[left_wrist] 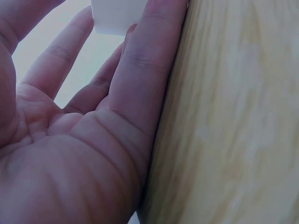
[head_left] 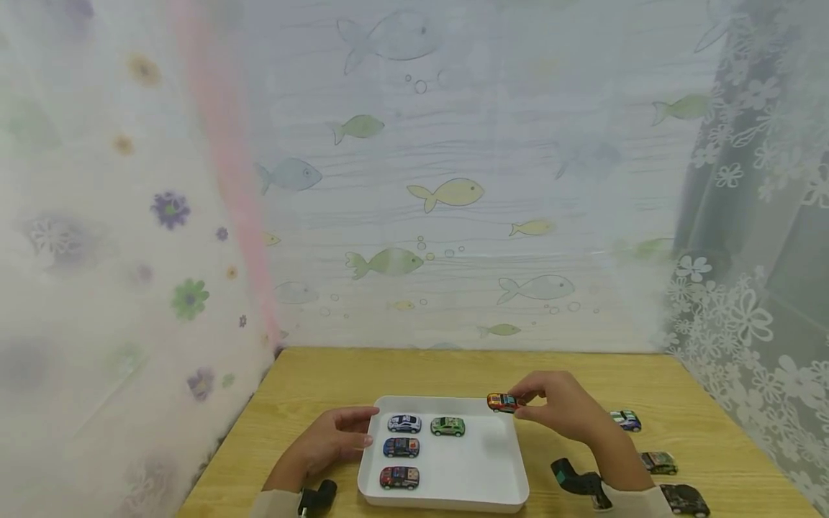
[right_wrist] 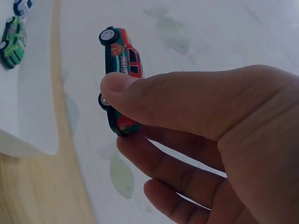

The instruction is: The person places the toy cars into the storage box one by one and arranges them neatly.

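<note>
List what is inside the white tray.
The white tray holds four toy cars: white car, green car, blue car, red car. No hand covers its floor.

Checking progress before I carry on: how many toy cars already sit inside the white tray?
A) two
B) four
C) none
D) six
B: four cars sit in the white tray; a fifth, the red car, is pinched in the right hand above the tray's far right corner.

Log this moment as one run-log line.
right hand: pinches red toy car above white tray far-right corner | left hand: rests against tray's left rim | in tray: four cars | on table: four cars at right
</note>
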`<state>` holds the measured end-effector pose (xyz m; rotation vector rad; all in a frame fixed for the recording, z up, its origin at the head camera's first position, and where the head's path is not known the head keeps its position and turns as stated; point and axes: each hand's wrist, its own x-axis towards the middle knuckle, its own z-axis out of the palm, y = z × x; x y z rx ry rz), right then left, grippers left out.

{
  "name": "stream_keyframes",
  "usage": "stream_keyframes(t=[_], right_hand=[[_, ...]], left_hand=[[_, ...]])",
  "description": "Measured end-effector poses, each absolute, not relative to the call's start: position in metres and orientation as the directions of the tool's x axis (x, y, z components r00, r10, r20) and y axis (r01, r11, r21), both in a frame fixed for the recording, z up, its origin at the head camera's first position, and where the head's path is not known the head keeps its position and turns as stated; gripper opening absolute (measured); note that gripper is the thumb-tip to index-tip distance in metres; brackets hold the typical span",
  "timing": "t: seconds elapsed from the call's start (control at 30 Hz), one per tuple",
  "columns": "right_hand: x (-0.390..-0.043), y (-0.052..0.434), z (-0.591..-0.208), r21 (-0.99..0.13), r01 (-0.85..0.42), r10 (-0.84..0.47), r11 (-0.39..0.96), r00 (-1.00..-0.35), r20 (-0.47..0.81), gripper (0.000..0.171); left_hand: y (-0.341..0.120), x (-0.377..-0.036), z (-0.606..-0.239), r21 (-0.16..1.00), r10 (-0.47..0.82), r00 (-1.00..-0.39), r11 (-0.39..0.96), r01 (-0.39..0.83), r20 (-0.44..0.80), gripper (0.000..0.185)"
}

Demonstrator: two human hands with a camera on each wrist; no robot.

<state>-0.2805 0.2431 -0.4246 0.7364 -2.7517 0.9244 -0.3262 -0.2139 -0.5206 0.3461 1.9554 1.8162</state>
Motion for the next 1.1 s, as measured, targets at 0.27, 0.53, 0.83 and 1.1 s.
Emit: stream_keyframes(t=[0.27,0.53,0.83,1.1], right_hand=[[-0.283,0.227,-0.429,-0.549,-0.500,-0.420,0.669,-0.865,0.276,0.022],[-0.287,0.209,-0.442,-0.568,-0.491,-0.444,0.660,-0.865,0.232,0.022],[-0.289,0.195,-0.451,-0.599,-0.466,-0.435,0.652,-0.876,0.208,0.021],[-0.287,0.180,-0.452,-0.609,-0.452,-0.428,0.652,-0.882,0.197,0.020]], left_hand=[[-0.215,-0.328,-0.519,0.985,0.455,-0.876,0.131,-0.113,-0.162,0.066],[-0.214,-0.328,-0.520,0.984,0.457,-0.874,0.136,-0.117,-0.167,0.065],[-0.212,-0.326,-0.518,0.984,0.458,-0.873,0.133,-0.117,-0.166,0.066],[-0.213,-0.330,-0.521,0.983,0.462,-0.868,0.110,-0.144,-0.179,0.065]])
